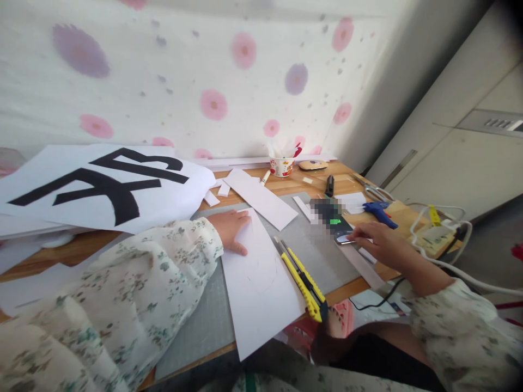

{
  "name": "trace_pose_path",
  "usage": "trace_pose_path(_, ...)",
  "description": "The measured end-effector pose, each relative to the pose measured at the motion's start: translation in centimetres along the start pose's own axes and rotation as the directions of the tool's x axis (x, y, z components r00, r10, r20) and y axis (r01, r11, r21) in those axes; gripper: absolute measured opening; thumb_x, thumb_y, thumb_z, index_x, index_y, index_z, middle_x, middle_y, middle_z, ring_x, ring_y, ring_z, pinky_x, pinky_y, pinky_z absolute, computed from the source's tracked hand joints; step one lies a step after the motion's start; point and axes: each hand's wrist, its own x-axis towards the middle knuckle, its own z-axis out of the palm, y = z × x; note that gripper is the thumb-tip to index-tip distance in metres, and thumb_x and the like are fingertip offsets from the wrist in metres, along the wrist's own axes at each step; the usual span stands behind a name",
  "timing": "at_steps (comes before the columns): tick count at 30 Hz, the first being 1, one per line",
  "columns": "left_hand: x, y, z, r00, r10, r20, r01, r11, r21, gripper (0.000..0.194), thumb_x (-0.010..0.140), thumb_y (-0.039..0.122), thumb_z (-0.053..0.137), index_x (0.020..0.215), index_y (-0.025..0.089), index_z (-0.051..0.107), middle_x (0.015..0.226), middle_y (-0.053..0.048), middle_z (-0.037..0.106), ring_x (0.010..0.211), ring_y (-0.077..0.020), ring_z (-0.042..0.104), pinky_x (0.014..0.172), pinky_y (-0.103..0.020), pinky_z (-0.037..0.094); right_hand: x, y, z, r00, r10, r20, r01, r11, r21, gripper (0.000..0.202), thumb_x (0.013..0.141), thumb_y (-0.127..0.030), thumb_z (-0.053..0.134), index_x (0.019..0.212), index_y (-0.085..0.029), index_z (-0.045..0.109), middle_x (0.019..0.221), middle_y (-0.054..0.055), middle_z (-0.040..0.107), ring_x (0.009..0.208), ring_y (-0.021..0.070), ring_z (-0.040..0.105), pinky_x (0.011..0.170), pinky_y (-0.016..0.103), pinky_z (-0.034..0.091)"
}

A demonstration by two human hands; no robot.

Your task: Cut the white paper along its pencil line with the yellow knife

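Observation:
My left hand (231, 231) lies flat with spread fingers on the top left part of a white sheet (265, 288), which bears faint pencil curves. The sheet overhangs the front edge of the grey cutting mat (196, 326). At the right, the drawn-together fingers of my right hand (379, 245) are at the near end of a dark phone (344, 235), whose screen is partly blurred out. A yellow utility knife (302, 280) rests along the sheet's right edge, between my two hands. Beyond the sheet is a white strip of board (261, 198).
Large paper with black characters (110, 185) covers the left. Behind stand a patterned paper cup (281, 166) and a mouse (312, 165). To the right are a black-handled cutter (329, 185), a blue glue gun (381, 213), scissors (378, 193) and white cables (445, 267).

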Motion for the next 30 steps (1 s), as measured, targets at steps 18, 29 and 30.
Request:
trace_pose_path(18, -4.0, 6.4, 2.2, 0.997, 0.042, -0.061, -0.040, 0.999, 0.036, 0.094, 0.080, 0.068, 0.072, 0.154, 0.019, 0.039, 0.164, -0.017, 0.035, 0.151, -0.0375, 0.032, 0.114, -0.048, 0.038, 0.2, 0.0, -0.4, 1.000, 0.001, 0.021, -0.001, 1.000, 0.008, 0.017, 0.085, -0.032, 0.054, 0.079, -0.024, 0.069, 0.080, 0.007, 0.077, 0.078, 0.0270, 0.070, 0.071, 0.039, 0.049)
trace_pose_path(29, -4.9, 9.6, 3.7, 0.975, 0.170, -0.144, -0.162, 0.984, 0.070, 0.103, 0.077, 0.078, 0.068, 0.150, 0.010, 0.042, 0.159, -0.022, 0.041, 0.147, -0.0389, 0.036, 0.114, -0.052, 0.036, 0.2, -0.4, -0.6, 0.999, 0.027, 0.030, -0.026, 1.000, -0.010, 0.016, 0.086, -0.030, 0.055, 0.077, -0.024, 0.067, 0.079, 0.007, 0.076, 0.078, 0.0269, 0.068, 0.071, 0.038, 0.047)
trace_pose_path(30, -4.9, 9.6, 3.8, 0.971, 0.188, -0.149, -0.179, 0.981, 0.072, 0.102, 0.078, 0.077, 0.067, 0.150, 0.010, 0.042, 0.160, -0.021, 0.042, 0.147, -0.0382, 0.035, 0.116, -0.052, 0.033, 0.2, -0.3, -0.6, 0.999, 0.029, 0.031, -0.029, 1.000, -0.011, 0.016, 0.086, -0.030, 0.055, 0.077, -0.024, 0.067, 0.079, 0.007, 0.075, 0.078, 0.0268, 0.068, 0.072, 0.038, 0.047)
